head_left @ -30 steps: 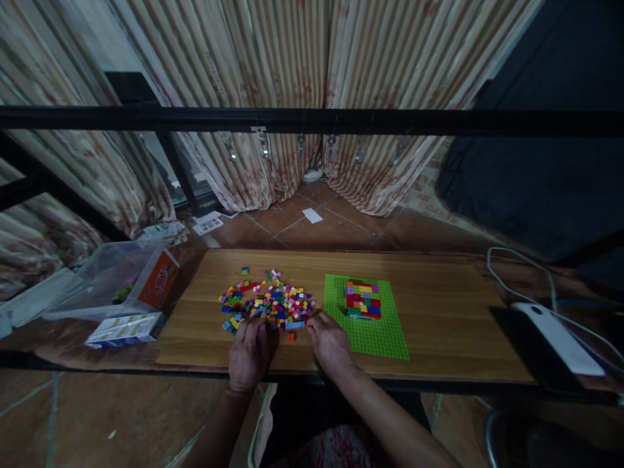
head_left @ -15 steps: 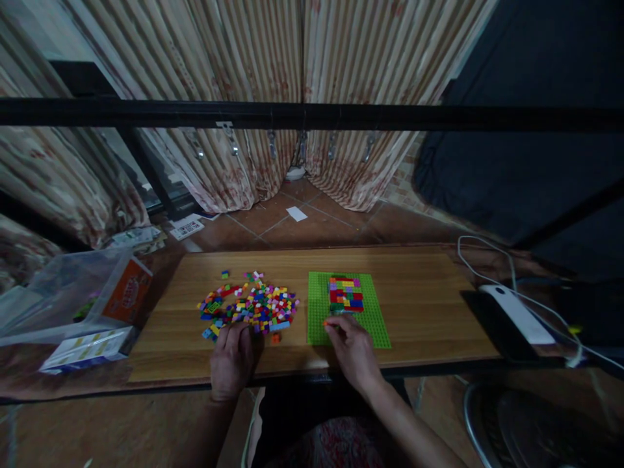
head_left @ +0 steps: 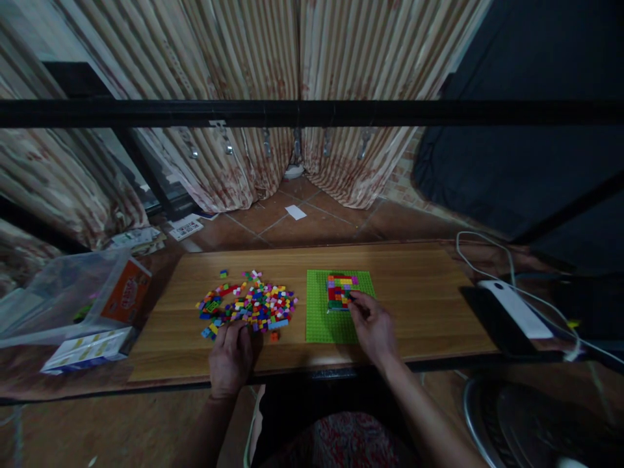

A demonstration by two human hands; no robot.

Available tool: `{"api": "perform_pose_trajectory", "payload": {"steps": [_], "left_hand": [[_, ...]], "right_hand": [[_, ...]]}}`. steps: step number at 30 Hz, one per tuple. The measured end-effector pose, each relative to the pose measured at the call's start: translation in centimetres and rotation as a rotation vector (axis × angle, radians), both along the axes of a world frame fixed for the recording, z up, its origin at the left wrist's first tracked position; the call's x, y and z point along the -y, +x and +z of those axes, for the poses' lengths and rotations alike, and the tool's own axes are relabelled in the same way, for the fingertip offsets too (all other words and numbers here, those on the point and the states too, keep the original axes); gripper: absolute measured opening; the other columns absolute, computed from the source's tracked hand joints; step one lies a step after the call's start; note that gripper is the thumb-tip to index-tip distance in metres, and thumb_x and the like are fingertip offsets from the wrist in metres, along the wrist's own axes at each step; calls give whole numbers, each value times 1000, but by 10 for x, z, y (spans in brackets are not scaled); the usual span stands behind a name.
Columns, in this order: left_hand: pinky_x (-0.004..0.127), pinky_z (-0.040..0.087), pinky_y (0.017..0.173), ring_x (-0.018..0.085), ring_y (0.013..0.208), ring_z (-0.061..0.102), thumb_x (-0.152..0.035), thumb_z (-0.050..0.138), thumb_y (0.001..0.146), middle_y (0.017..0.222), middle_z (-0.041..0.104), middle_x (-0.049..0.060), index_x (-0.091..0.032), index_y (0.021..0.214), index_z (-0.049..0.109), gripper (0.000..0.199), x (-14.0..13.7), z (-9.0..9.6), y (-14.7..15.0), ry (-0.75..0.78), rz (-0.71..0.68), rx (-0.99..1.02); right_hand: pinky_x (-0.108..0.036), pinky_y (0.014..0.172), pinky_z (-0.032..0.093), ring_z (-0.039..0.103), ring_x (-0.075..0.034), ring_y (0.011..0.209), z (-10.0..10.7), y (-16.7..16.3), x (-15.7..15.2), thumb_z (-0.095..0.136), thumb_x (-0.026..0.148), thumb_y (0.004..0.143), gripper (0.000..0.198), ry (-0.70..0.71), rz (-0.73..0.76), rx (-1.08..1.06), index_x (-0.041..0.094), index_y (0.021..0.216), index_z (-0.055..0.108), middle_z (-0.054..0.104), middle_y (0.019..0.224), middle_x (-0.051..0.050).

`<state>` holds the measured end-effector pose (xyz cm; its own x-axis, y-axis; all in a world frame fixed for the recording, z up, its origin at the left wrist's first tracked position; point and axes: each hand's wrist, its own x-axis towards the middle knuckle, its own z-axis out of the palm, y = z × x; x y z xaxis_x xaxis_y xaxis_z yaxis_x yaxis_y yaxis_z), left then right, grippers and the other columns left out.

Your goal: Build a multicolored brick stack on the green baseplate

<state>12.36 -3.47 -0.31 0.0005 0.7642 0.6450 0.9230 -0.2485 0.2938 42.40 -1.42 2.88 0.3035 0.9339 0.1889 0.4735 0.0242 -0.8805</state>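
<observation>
A green baseplate lies on the table with a low block of coloured building bricks built up on it. My right hand reaches over the plate's right side, thumb and forefinger pinched against the block's right edge. Its fingers cover the small brick there and part of the block. To the left spreads a heap of loose bricks in many colours. At the heap's near edge rests my left hand, fingers curled; what they hold, if anything, is hidden. Beside it lies an orange brick.
A clear plastic bin with an orange label stands left of the wooden table, behind a white-and-blue box. On the right lie a black flat object, a white device and a white cable. A black bar crosses beyond the table.
My right hand has moved right and away from me, from the plate's near middle, where it pinched an orange brick, to the block's right edge. My left hand has stayed at the heap.
</observation>
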Motion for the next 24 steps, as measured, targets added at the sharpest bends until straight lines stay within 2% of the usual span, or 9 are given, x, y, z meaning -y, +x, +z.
{"api": "perform_pose_trajectory", "payload": {"steps": [6,10,13,18,24], "left_hand": [[29,50,79,19,90,61,-21,49,90,88,63,6,-18,94,57,9,2,2,1,-30,-40,-14],[29,50,80,18,89,61,-20,49,90,90,63,7,-18,96,57,11,2,1,0,-39,-13,30],[29,50,81,18,89,61,-19,49,90,90,62,7,-18,97,58,11,2,-1,0,-46,-11,46],[28,51,80,16,86,61,-18,47,91,90,61,7,-17,99,57,13,4,-1,2,-71,-15,107],[29,53,80,17,86,60,-18,46,91,91,62,7,-18,99,57,14,6,-3,3,-99,-3,134]], "right_hand": [[-37,82,52,66,-21,89,-10,1,-1,55,43,85,34,17,11,6,18,105,66,70,102,-11],[-37,80,51,66,-22,87,-3,2,-3,55,42,85,30,11,-1,85,18,98,68,71,99,-10],[-36,78,51,66,-21,85,3,-5,-1,53,39,87,27,11,48,119,19,98,68,71,98,-9],[-32,74,50,65,-19,81,-2,-39,13,51,34,89,22,-6,206,172,21,95,67,69,94,-6],[-32,80,47,64,-20,87,-17,-87,19,47,23,91,19,-19,421,349,22,93,67,69,93,-5]]}}
